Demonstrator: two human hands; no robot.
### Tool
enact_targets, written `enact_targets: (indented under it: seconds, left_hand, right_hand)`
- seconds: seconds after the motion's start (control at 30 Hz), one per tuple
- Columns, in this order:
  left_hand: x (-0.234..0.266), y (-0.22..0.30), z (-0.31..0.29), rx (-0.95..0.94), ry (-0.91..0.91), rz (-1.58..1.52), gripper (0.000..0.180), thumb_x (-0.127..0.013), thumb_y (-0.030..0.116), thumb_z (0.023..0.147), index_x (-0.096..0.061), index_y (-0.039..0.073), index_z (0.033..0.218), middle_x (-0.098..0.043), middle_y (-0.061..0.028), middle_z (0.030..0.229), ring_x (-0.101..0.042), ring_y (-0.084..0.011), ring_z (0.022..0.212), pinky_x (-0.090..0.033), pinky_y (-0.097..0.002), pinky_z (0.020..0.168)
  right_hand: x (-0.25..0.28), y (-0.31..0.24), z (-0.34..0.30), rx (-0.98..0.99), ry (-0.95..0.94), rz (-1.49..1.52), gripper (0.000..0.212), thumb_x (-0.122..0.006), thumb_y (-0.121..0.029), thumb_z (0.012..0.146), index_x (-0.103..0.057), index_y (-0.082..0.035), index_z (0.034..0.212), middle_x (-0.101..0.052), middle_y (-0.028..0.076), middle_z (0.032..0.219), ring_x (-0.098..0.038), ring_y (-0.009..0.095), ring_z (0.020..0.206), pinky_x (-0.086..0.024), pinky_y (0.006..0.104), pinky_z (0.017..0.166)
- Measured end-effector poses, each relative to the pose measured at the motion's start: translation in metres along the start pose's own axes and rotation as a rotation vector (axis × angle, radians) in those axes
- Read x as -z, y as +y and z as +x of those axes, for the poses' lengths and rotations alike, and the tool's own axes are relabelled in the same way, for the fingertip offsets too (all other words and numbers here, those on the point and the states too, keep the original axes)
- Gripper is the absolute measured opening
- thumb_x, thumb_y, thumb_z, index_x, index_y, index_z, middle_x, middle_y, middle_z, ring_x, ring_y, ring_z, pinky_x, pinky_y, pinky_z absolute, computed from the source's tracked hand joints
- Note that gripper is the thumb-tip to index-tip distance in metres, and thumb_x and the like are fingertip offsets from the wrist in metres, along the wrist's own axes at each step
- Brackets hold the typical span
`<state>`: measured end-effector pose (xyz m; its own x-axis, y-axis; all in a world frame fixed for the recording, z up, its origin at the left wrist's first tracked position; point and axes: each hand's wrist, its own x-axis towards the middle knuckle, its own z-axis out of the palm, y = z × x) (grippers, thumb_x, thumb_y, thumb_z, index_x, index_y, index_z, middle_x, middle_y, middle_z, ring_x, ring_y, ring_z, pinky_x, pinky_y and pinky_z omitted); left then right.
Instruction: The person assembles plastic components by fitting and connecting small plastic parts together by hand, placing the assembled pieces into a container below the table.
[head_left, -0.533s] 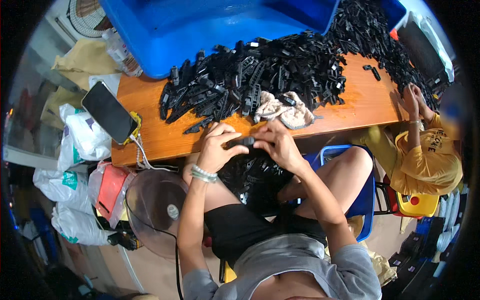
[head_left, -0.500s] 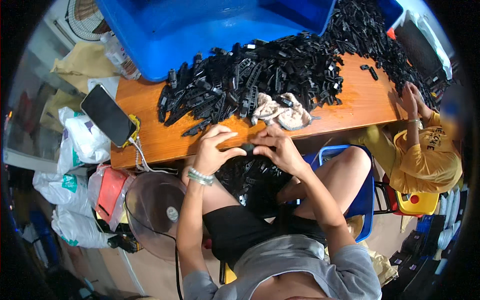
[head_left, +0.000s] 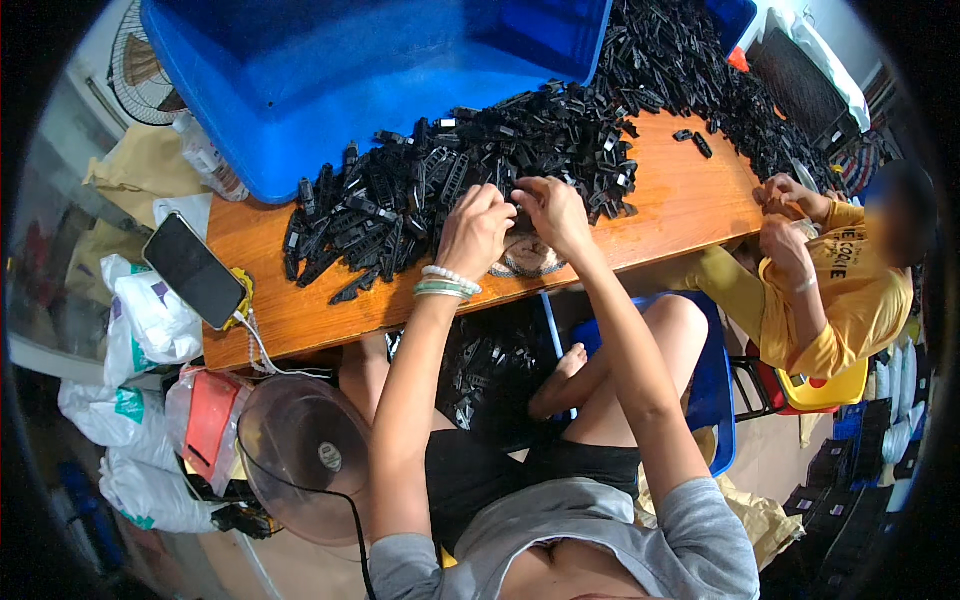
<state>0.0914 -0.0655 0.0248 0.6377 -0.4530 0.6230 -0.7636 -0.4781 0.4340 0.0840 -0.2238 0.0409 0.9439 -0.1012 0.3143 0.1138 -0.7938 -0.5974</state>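
A heap of small black plastic parts (head_left: 440, 190) covers much of the wooden table. Over its near edge, my left hand (head_left: 478, 232) has its fingers bent together, a bracelet on the wrist. Close on its right, my right hand (head_left: 556, 212) curls thumb and fingers inward, their tips near the left hand's. Anything pinched in either hand is too small or dark against the heap to make out. Just below the hands lies a light patterned cloth (head_left: 530, 257), partly covered by them. More black parts sit in a dark bag or container (head_left: 490, 365) between my legs.
A large blue bin (head_left: 270, 110) stands behind the heap. A phone (head_left: 195, 270) on a stand is at the table's left end. A co-worker in a yellow shirt (head_left: 845, 285) sits at the right. A transparent round tub (head_left: 300, 440) and a blue crate (head_left: 715, 400) flank my legs.
Both hands moved up and forward from the table's near edge, above the container, to the heap. The small dark piece between my fingertips no longer shows. The view shifted slightly; the co-worker's hands moved apart.
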Motion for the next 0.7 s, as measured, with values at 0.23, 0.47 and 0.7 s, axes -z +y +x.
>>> enact_targets:
  seconds: [0.23,0.47,0.7]
  left_hand:
    - [0.000,0.016,0.003,0.057,0.087,-0.077,0.012,-0.065,0.000,0.076,-0.064,-0.001,0.088,-0.060,-0.0114,0.094,-0.057,-0.0284,0.094,-0.049,-0.0373,0.081]
    - [-0.007,0.009,-0.001,0.038,0.145,-0.096,0.015,-0.068,-0.002,0.074,-0.066,-0.002,0.090,-0.063,-0.0110,0.091,-0.060,-0.0285,0.088,-0.050,-0.0357,0.078]
    - [0.063,0.033,-0.049,0.215,0.156,0.021,0.015,-0.066,-0.002,0.077,-0.067,-0.001,0.092,-0.062,-0.0110,0.092,-0.056,-0.0275,0.086,-0.046,-0.0367,0.079]
  right_hand:
    - [0.010,0.005,0.007,0.037,-0.041,0.058,0.025,-0.070,-0.015,0.078,-0.068,-0.001,0.098,-0.067,0.019,0.079,-0.066,0.032,0.071,-0.052,0.0383,0.065]
    - [0.008,0.016,-0.001,-0.063,0.137,0.291,0.026,-0.067,-0.002,0.077,-0.065,-0.005,0.103,-0.059,0.010,0.067,-0.062,0.020,0.061,-0.049,0.0339,0.059]
    - [0.016,0.036,-0.002,-0.159,-0.045,0.716,0.026,-0.064,0.003,0.084,-0.064,-0.001,0.109,-0.056,-0.003,0.076,-0.064,0.009,0.069,-0.050,0.0212,0.063]
